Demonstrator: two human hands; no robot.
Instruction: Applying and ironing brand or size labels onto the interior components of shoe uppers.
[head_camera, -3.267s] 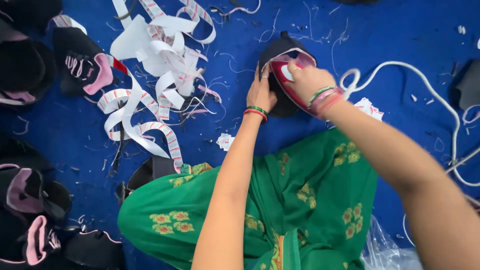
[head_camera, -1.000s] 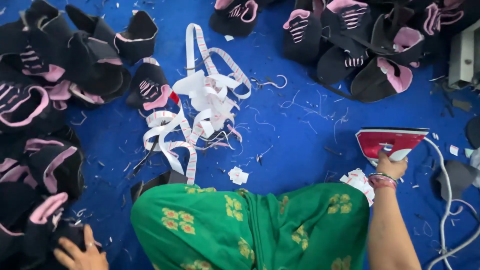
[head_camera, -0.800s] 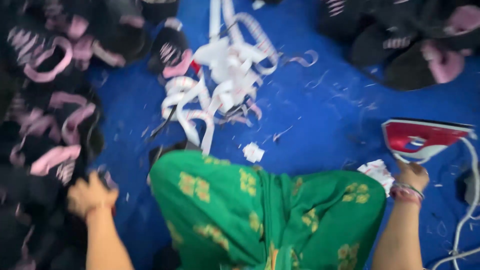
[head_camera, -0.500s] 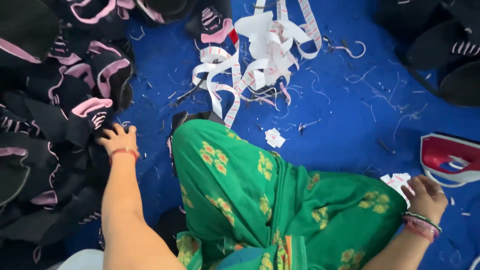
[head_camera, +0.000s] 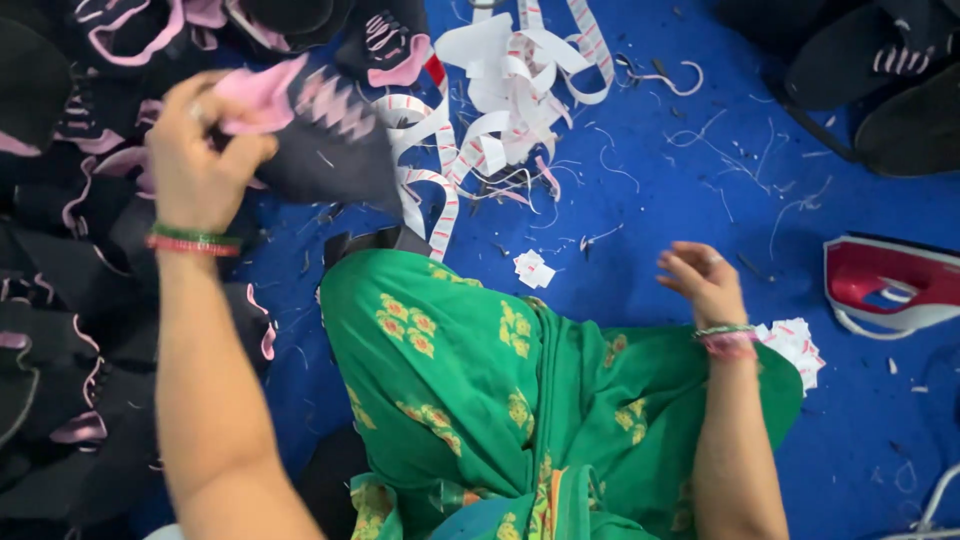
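At upper left, the left hand (head_camera: 195, 150) now pinches a lifted black-and-pink fabric shoe upper (head_camera: 315, 135); half a second ago it rested on the pile. The right hand (head_camera: 700, 280) hovers spread, empty.

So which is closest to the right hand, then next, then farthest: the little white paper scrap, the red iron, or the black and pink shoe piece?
From the right hand:
1. Little white paper scrap, just left.
2. Red iron, right edge.
3. Black and pink shoe piece, far left, in the left hand.

Label material on the blue floor (head_camera: 700, 180): tangled white label strips (head_camera: 500, 90) with red print, top centre; a small white label piece (head_camera: 533, 268) below them; a white label stack (head_camera: 793, 345) beside the right wrist.
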